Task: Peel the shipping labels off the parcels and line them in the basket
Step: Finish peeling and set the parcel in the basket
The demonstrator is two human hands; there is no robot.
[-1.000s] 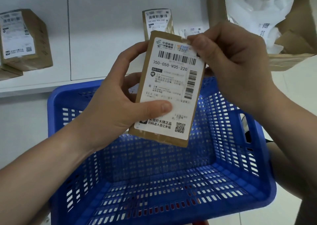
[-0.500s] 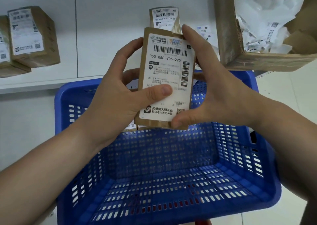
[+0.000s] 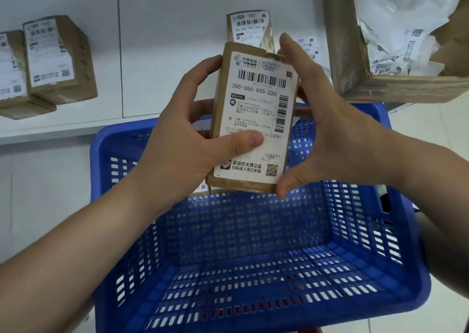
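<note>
I hold a brown parcel upright above the far rim of a blue slotted basket. A white shipping label with barcodes covers its front. My left hand grips the parcel from the left, with the thumb pressed across the lower label. My right hand clasps the right edge, the forefinger up by the top corner and the thumb at the bottom corner. The label lies flat on the parcel. Behind the parcel, a few small labels show inside the basket's far wall.
Two brown labelled parcels lie on the white shelf at the left. Another labelled parcel stands behind the held one. An open cardboard box with white bags and torn labels sits at the upper right.
My right hand left the label's top right corner and dropped to clasp the parcel's right edge. The parcel turned from tilted to more upright.
</note>
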